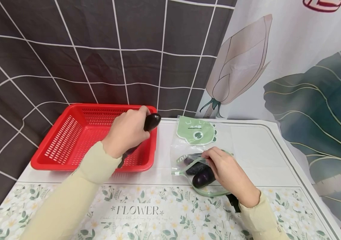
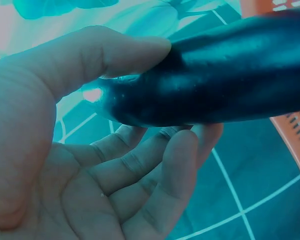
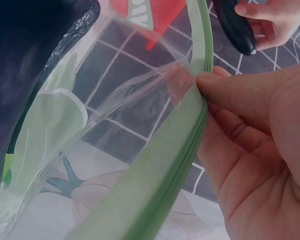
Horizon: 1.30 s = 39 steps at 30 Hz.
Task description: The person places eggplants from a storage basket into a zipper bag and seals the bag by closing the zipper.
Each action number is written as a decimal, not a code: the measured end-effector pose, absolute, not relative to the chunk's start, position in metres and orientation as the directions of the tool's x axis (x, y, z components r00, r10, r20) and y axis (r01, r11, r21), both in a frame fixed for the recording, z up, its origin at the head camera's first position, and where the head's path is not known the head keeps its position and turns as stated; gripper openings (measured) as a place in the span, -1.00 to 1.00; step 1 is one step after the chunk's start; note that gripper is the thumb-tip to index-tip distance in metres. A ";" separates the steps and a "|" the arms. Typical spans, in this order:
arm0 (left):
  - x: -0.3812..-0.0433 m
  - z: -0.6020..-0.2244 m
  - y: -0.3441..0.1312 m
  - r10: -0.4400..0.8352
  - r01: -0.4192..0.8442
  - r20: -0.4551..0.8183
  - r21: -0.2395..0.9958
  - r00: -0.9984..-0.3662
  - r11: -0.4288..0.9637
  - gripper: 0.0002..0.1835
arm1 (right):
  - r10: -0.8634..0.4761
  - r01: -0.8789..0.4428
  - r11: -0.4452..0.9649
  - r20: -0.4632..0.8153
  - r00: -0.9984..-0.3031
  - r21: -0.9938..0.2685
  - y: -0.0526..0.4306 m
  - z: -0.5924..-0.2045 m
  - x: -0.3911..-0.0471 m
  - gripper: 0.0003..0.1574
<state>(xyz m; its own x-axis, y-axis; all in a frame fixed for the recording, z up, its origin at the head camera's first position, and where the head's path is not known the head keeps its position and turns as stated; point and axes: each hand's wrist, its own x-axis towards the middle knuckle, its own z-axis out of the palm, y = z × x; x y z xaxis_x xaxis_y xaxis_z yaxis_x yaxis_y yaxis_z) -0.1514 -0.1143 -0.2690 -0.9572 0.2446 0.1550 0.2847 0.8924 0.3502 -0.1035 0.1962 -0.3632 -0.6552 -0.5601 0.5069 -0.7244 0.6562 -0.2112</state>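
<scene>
An eggplant (image 1: 152, 122), dark and glossy, is gripped by my left hand (image 1: 127, 130) over the right side of the red basket (image 1: 94, 106). In the left wrist view, thumb and fingertips hold that eggplant (image 2: 215, 75) near one end. My right hand (image 1: 229, 173) pinches the green rim (image 3: 165, 165) of a clear zip bag (image 1: 175, 150) between thumb and fingers. The bag lies on the table with its mouth spread apart and its white slider (image 1: 176, 173) at the left end. Inside it is a dark purple eggplant (image 1: 203, 177) beside other dark vegetables.
The basket's perforated floor (image 1: 87, 140) shows on its left side. A green cartoon print (image 1: 196, 130) covers the bag's far end. Behind the table hang a dark gridded cloth (image 1: 98, 66) and a flower-patterned curtain (image 1: 248, 66). The floral mat (image 1: 146, 200) covers the near side.
</scene>
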 end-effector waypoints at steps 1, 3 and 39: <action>-0.149 -0.268 -0.113 0.248 0.290 0.162 0.350 -0.955 0.890 -0.52 | -0.561 -0.725 0.656 0.507 -0.655 -0.211 0.196 -0.363 -0.104 -0.75; -0.145 -0.267 -0.112 0.255 0.302 0.175 0.350 -0.951 0.887 -0.53 | -0.561 -0.725 0.656 0.507 -0.654 -0.210 0.196 -0.363 -0.104 -0.75; -0.077 -0.258 -0.087 0.353 0.547 0.486 0.345 -0.799 0.763 -0.46 | -0.555 -0.717 0.664 0.504 -0.662 -0.211 0.196 -0.363 -0.103 -0.73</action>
<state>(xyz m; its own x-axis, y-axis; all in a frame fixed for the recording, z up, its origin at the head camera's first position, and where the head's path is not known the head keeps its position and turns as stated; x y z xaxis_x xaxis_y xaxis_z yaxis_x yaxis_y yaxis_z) -0.0767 -0.0868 -0.2578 -0.7991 0.3534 0.4863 0.5471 0.7629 0.3446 -0.1027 0.1957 -0.3627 -0.6618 -0.5550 0.5040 -0.7175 0.6638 -0.2111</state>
